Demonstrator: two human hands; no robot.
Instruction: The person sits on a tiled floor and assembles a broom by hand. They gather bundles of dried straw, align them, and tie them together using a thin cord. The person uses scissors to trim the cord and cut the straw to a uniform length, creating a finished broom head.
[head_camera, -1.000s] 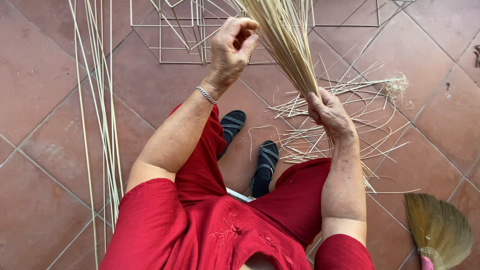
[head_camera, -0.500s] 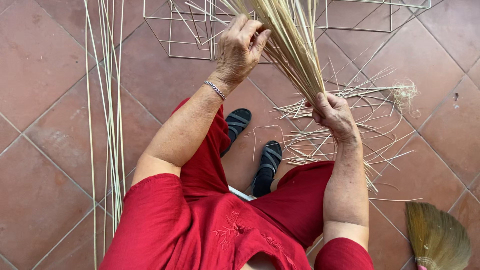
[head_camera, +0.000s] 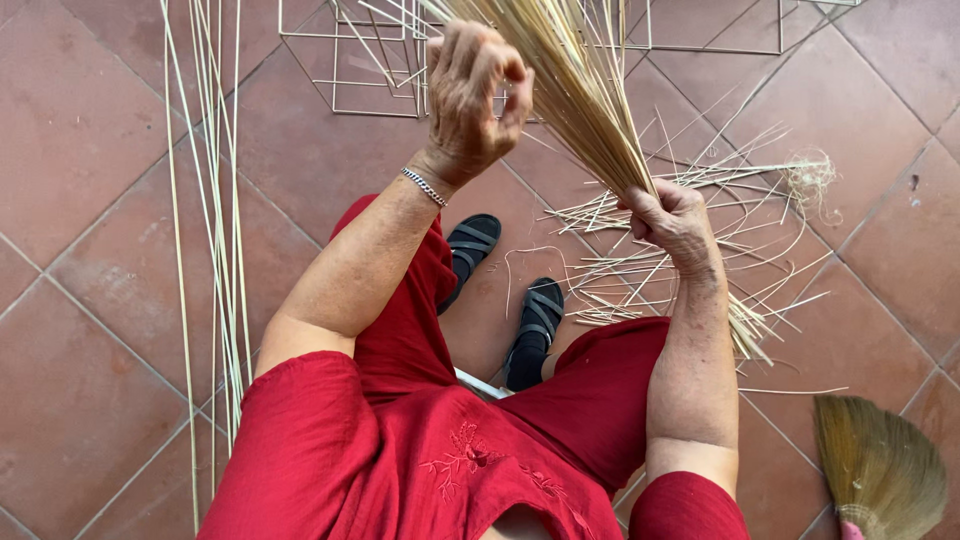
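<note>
My right hand (head_camera: 672, 222) is closed around the lower part of a thick bundle of pale straw stalks (head_camera: 575, 90), which fans upward past the top edge. My left hand (head_camera: 472, 92) is raised beside the bundle's left side, fingers curled on a few stalks near the top. A silver bracelet (head_camera: 425, 186) circles my left wrist. The bundle's cut ends stick out below my right forearm (head_camera: 750, 335). I am seated in red clothing, black sandals (head_camera: 500, 290) on the tiles.
Loose straw pieces (head_camera: 690, 240) lie scattered on the terracotta tile floor (head_camera: 90, 140) to the right. Long thin stalks (head_camera: 215, 200) lie in a strip at the left. A wire frame (head_camera: 350, 60) rests at the top. A broom head (head_camera: 880, 470) is at bottom right.
My left hand has stayed up against the bundle, its fingers now curled more tightly on the stalks. My right hand keeps its hold on the bundle.
</note>
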